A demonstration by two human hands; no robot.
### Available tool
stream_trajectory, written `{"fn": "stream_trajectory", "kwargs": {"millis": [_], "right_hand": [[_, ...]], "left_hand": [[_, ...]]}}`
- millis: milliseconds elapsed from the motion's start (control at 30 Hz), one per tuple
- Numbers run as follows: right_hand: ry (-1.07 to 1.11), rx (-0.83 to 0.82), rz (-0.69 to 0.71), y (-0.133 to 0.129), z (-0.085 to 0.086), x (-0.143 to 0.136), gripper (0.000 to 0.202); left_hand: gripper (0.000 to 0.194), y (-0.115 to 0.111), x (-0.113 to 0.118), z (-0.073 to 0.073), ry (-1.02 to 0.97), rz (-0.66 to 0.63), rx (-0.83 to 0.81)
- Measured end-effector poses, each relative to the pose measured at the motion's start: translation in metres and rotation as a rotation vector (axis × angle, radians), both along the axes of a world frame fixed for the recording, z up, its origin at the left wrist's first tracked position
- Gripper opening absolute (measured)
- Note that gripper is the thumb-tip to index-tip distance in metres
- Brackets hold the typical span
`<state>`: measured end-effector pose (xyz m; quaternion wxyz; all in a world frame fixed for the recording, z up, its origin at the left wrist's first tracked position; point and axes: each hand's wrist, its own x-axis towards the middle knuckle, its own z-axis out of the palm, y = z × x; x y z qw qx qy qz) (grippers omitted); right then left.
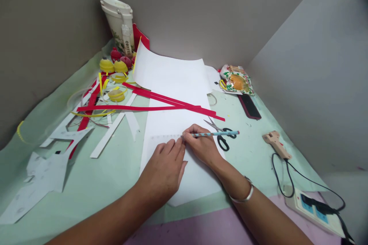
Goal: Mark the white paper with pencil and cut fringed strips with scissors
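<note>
Head view: right hand [202, 146] grips pencil [215, 134], open left hand [165, 166] presses clear ruler [165, 137]; lidded cup [117, 25] hides its contents.

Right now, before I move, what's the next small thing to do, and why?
I'd probably press the clear ruler down with your left hand and make one short mark on the white paper: your left fingertips are already at the ruler, and the striped pencil in your right hand has its tip near the ruler's end.
</note>
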<state>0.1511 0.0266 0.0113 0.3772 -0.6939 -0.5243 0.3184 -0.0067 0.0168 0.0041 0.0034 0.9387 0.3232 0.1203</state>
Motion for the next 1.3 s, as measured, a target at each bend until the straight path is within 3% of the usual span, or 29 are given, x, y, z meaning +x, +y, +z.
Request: {"fn": "stream_trajectory", "kwargs": {"millis": [1300], "right_hand": [[-0.015, 0.02, -0.026, 0.001, 0.0007, -0.0009, 0.011]], "left_hand": [[0.046, -0.001, 0.0, -0.0017, 0.006, 0.004, -0.003]]}}
